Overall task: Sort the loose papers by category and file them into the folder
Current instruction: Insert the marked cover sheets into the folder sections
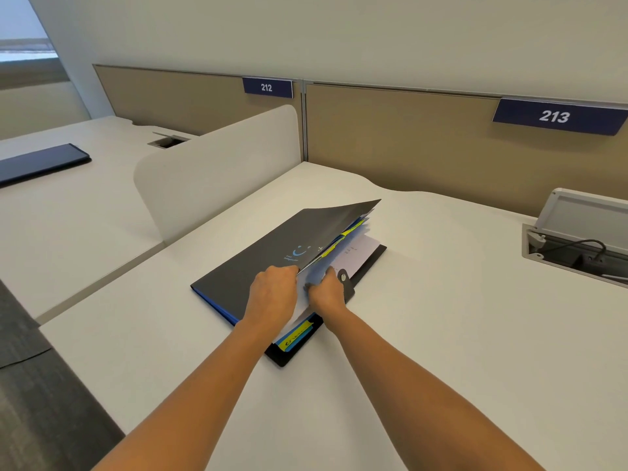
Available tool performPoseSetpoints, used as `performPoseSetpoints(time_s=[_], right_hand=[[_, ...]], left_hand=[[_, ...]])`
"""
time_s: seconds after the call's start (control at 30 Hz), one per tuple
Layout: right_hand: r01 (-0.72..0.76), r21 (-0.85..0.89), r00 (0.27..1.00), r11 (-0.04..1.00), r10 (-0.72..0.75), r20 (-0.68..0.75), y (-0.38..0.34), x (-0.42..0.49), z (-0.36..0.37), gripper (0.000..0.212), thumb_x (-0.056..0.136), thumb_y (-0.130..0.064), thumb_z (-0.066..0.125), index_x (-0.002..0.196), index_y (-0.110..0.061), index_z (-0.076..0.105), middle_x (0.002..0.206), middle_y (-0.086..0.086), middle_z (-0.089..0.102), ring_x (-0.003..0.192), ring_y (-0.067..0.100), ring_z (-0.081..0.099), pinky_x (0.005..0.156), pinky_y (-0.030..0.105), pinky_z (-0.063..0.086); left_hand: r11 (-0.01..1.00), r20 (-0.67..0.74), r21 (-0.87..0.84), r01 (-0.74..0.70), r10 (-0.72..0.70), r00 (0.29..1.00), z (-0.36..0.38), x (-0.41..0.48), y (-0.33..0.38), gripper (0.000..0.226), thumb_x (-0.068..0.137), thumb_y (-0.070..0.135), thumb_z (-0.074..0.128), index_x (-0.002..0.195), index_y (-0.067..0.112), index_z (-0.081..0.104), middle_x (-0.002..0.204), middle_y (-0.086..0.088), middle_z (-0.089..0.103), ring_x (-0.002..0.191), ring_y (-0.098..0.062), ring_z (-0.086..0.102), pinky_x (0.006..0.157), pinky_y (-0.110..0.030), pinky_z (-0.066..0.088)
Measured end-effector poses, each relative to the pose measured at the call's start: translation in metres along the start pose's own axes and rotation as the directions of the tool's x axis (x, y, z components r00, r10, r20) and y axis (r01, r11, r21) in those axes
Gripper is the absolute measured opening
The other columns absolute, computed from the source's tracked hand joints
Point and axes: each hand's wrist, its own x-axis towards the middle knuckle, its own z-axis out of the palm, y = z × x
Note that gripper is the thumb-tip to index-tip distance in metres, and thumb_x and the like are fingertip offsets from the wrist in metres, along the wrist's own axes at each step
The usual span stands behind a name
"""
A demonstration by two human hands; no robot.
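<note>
- The white desk (pixel 441 334) is carrying the dark grey folder (pixel 244 266), which is lying flat just ahead of the person. Its long axis is running diagonally from near-left to far-right, with the opening edge facing right.
- Both bare forearms are reaching forward, converging on the folder's near-right edge.
- The left hand (pixel 272 290) is gripping the front cover (pixel 323 226) and holding it tilted up, its fingertips hiding under the flap.
- The right hand (pixel 328 290) is curling into the white papers (pixel 362 248) inside and pinching some sheets, though its fingertips are lost among them.
- The print on the papers is reading too small to make out.
- A yellow tab (pixel 299 331) is peeking out at the near corner, its writing blurred.
- The snap strap (pixel 344 278) is lying partly behind the right hand.
</note>
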Motion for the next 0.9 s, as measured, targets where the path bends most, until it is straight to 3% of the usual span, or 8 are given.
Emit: performPoseSetpoints(time_s=[0.13,0.27,0.4,0.57,0.63,0.73,0.83,0.9], right_hand=[[0.098,-0.049,0.985,0.994,-0.103,-0.136,0.013,-0.001,-0.013,0.045,0.093,-0.016,0.054,0.131,0.0,0.039,0.122,0.019,0.058,0.109,0.031,0.057,0.083,0.03,0.044],[0.202,-0.186,0.953,0.962,-0.236,-0.187,0.029,-0.005,-0.025,0.05,0.091,-0.007,0.053,0.137,-0.005,0.035,0.13,0.014,0.05,0.12,0.027,0.049,0.094,0.027,0.039],[0.31,-0.448,0.932,0.839,-0.361,-0.031,0.04,-0.007,-0.029,0.049,0.095,0.003,0.035,0.142,-0.009,0.034,0.153,0.009,0.027,0.139,0.023,0.029,0.109,0.025,0.024],[0.499,-0.662,0.838,0.559,-0.506,0.204,0.054,-0.012,-0.03,0.04,0.095,0.001,0.036,0.133,-0.003,0.048,0.151,0.011,0.031,0.141,0.021,0.026,0.112,0.024,0.02],[0.538,-0.672,0.799,0.509,-0.561,0.216,0.055,-0.016,-0.034,0.035,0.088,0.006,0.05,0.122,0.002,0.058,0.141,0.016,0.046,0.136,0.025,0.037,0.109,0.027,0.031],[0.585,-0.718,0.676,0.376,-0.715,0.177,0.06,-0.018,-0.042,0.036,0.044,0.005,0.086,0.076,-0.007,0.074,0.093,0.008,0.074,0.095,0.025,0.07,0.074,0.029,0.056],[0.543,-0.795,0.623,0.269,-0.765,0.167,0.061,-0.025,-0.053,0.036,0.039,-0.003,0.088,0.069,-0.016,0.074,0.085,-0.001,0.074,0.09,0.023,0.07,0.078,0.041,0.055],[0.542,-0.791,0.615,0.284,-0.776,0.143,0.066,-0.025,-0.06,0.039,0.041,0.002,0.084,0.074,-0.014,0.074,0.091,0.002,0.074,0.095,0.025,0.069,0.08,0.042,0.055]], left_hand=[[1.0,0.011,0.019,0.003,-0.003,1.0,0.006,-0.004,0.003,0.025,0.099,0.018,0.04,0.119,0.013,0.054,0.105,-0.009,0.066,0.093,-0.022,0.064,0.078,-0.026,0.05],[1.0,0.012,0.011,0.008,-0.008,1.0,0.01,-0.006,0.005,0.023,0.1,0.018,0.039,0.116,0.013,0.054,0.102,-0.008,0.066,0.09,-0.021,0.064,0.075,-0.026,0.05],[1.0,0.037,0.018,0.021,-0.022,0.999,0.013,-0.007,0.008,0.025,0.1,0.02,0.038,0.121,0.013,0.051,0.106,-0.01,0.065,0.095,-0.023,0.064,0.081,-0.028,0.051],[0.997,0.052,0.072,0.021,-0.025,0.998,0.017,-0.01,0.01,0.031,0.1,0.021,0.037,0.129,0.014,0.046,0.112,-0.009,0.064,0.099,-0.021,0.063,0.082,-0.026,0.051],[0.995,0.067,0.101,0.017,-0.024,0.997,0.02,-0.013,0.009,0.033,0.099,0.022,0.039,0.131,0.014,0.043,0.115,-0.007,0.062,0.1,-0.021,0.063,0.082,-0.026,0.051],[0.993,0.094,0.117,0.016,-0.027,0.995,0.026,-0.017,0.009,0.031,0.097,0.023,0.044,0.127,0.015,0.043,0.117,-0.006,0.06,0.102,-0.021,0.062,0.081,-0.028,0.051],[0.995,0.112,0.099,0.029,-0.04,0.993,0.034,-0.021,0.01,0.029,0.095,0.022,0.047,0.123,0.015,0.044,0.117,-0.003,0.056,0.104,-0.019,0.057,0.076,-0.027,0.047],[0.995,0.12,0.093,0.044,-0.055,0.991,0.04,-0.022,0.009,0.029,0.096,0.025,0.044,0.124,0.015,0.044,0.118,-0.001,0.052,0.108,-0.017,0.051,0.071,-0.027,0.043]])
